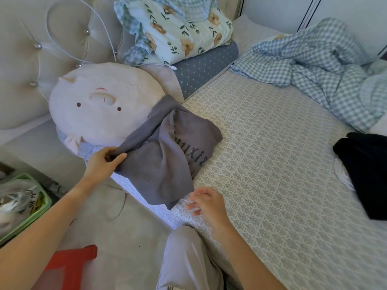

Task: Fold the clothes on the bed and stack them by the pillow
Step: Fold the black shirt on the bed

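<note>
Patterned grey-white mat over bed, tufted beige headboard at far left. Round pig-face pillow against headboard; floral quilt rolled on dotted blue bolster. Checked duvet bunched far right. Grey shirt crumpled beside pillow, partly over it; black lettering, only "nuxt" legible. Left hand pinching shirt edge. Right hand loosely open, empty, just beside lower hem. Black garment at right edge. Green basket on floor.
</note>
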